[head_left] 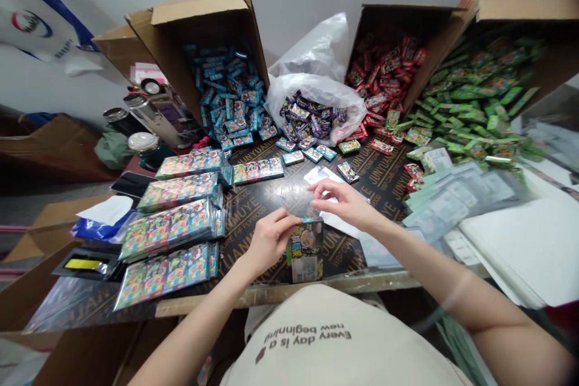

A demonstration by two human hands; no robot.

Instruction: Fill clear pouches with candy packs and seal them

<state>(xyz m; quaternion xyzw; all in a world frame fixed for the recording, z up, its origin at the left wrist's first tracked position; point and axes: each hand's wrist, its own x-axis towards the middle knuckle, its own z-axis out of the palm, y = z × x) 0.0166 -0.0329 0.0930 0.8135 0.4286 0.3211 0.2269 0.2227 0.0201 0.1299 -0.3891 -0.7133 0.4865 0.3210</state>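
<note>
My left hand (273, 237) is closed in a pinch on the upper left edge of a dark pack (306, 251) printed with colourful pictures, which is held upright near the table's front edge. Just above the pack's right top corner, my right hand (340, 202) hovers with its fingers loosely curled and apart, and nothing shows in it. Behind that hand lies a white plastic bag (323, 176), partly hidden. One small purple box (347, 172) lies beyond it. A flat row of small boxes (259, 170) lies farther back to the left.
Stacks of wrapped packs (168, 224) stand on the left. Cartons hold loose blue boxes (230, 93), red boxes (384, 81) and green boxes (479, 99); purple boxes (312, 117) fill a clear bag. Clear sleeves (456, 193) and white sheets (527, 241) lie right. Flasks (143, 111) stand back left.
</note>
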